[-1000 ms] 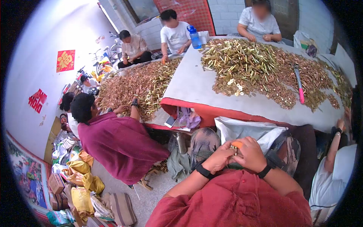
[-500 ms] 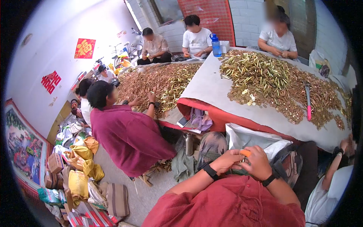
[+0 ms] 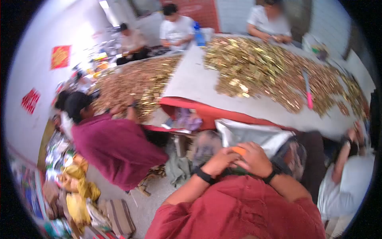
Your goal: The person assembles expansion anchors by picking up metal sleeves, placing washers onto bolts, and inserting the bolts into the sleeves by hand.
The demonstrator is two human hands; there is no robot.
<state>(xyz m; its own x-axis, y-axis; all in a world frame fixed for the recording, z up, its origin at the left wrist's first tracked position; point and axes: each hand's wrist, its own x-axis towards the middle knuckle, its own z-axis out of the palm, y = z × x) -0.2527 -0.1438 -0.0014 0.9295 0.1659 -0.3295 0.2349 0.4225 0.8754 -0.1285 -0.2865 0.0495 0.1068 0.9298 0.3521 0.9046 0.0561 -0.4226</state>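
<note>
Tabletop point(image 3: 190, 77) heaped with metal pieces point(image 3: 248, 57), red wall poster point(image 3: 60, 57), wearer's fingers point(image 3: 252, 149) at orange piece point(image 3: 238, 151), grip unclear

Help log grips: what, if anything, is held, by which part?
An orange thing shows between left hand and right hand; blur hides whether or where it is held.

i note a grey-covered counter point(image 3: 191, 79) bearing a broad heap of brass-coloured pieces point(image 3: 246, 59), a pink-handled tool point(image 3: 307, 88) lying among them, and a blue bottle point(image 3: 199, 36).

Bare left hand point(image 3: 219, 161) and bare right hand point(image 3: 256, 160) together, small bright-orange thing point(image 3: 239, 150) peeking out between, shiny gold-coloured metal heap point(image 3: 254, 63) beyond.
</note>
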